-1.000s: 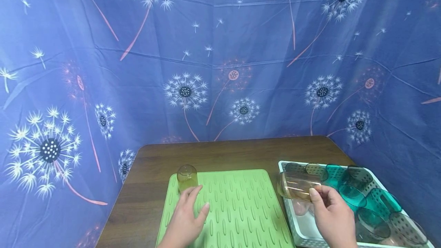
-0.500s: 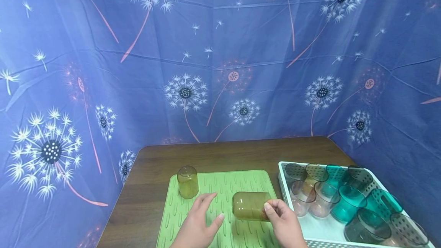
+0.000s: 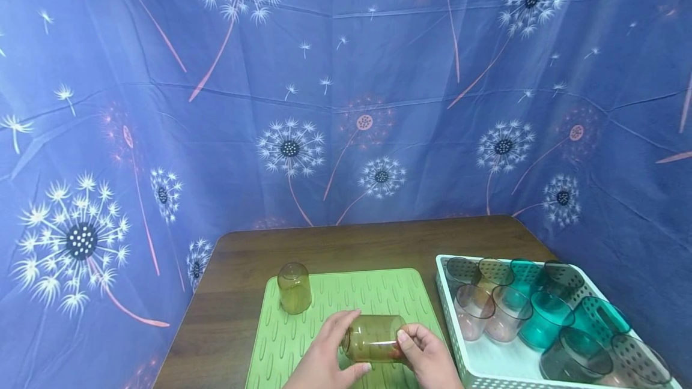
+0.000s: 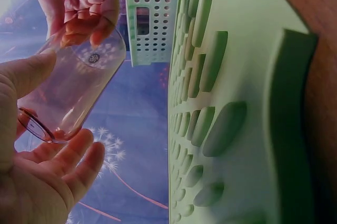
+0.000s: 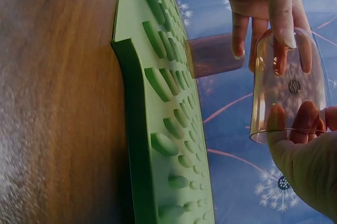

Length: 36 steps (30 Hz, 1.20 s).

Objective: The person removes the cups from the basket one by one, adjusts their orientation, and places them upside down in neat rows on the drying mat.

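An amber see-through drinking glass (image 3: pixel 375 336) lies on its side in the air over the green ribbed mat (image 3: pixel 346 293), its rim toward the right. At the rim, my right hand (image 3: pixel 429 356) pinches it; the right wrist view shows fingers (image 5: pixel 305 121) through the clear wall. My left hand (image 3: pixel 324 356) is around the closed base, thumb on one side and fingers on the other. In the left wrist view the left thumb (image 4: pixel 34 71) overlaps the side of the glass. Upside down near the mat's back left corner stands a second amber glass (image 3: pixel 294 288).
To the right, a white perforated basket (image 3: pixel 451 317) holds several upright glasses, among them a teal glass (image 3: pixel 546 320) and a grey glass (image 3: pixel 575 356). Mat and basket are on a brown wooden table (image 3: pixel 205 317). A blue dandelion-print cloth (image 3: pixel 346 77) hangs behind and at both sides.
My right hand has carried the glass from over the basket leftward to above the mat. My left hand has drawn back from the standing glass and come around the carried glass's base.
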Available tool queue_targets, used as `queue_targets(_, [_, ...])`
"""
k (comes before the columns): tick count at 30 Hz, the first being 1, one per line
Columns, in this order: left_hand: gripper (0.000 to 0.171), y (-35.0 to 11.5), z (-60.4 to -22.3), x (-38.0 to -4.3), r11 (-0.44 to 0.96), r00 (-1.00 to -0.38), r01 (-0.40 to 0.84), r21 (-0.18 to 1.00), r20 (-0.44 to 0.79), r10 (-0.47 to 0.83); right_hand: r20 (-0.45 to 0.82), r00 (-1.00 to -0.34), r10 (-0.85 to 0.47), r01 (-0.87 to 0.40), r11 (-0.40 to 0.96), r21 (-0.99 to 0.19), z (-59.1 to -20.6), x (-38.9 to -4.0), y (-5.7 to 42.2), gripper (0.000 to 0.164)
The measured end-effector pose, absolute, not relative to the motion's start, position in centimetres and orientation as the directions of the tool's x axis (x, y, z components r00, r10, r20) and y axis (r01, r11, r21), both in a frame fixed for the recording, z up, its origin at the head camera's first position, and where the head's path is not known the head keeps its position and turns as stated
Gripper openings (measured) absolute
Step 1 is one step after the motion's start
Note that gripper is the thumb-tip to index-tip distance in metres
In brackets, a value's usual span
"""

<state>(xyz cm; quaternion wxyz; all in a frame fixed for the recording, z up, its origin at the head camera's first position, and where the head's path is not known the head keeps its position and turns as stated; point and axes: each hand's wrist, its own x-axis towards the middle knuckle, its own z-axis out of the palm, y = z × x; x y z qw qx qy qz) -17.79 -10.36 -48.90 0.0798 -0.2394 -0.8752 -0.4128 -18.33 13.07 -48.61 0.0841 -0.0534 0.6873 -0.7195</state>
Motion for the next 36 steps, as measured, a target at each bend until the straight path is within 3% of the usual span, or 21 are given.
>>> queue_targets(6, [0.077, -10.3, -49.0, -18.1, 0.540, -0.844, 0.534, 0.651, 0.377, 0.381, -0.060, -0.987, -0.149, 0.063, -0.020, -0.998, -48.9, -18.2, 13.1, 0.028])
queue_targets(14, [0.074, -10.9, -48.4, -18.5, 0.540, -0.880, 0.461, 0.704, 0.284, 0.381, -0.022, -1.000, 0.006, 0.023, 0.294, -0.955, -48.9, -18.1, 13.2, 0.023])
queue_targets(23, [0.077, -11.6, -47.5, -20.3, 0.679, -0.915, 0.401, 0.615, 0.303, 0.266, 0.003, -0.990, -0.141, -0.070, 0.474, -0.878, -49.3, -18.2, 15.0, 0.022])
queue_targets(36, [0.076, -10.9, -46.2, -25.1, 0.826, -0.957, 0.249, 0.506, 0.261, 0.129, 0.011, -0.980, -0.201, -0.117, 0.526, -0.843, -49.2, -18.1, 15.7, 0.023])
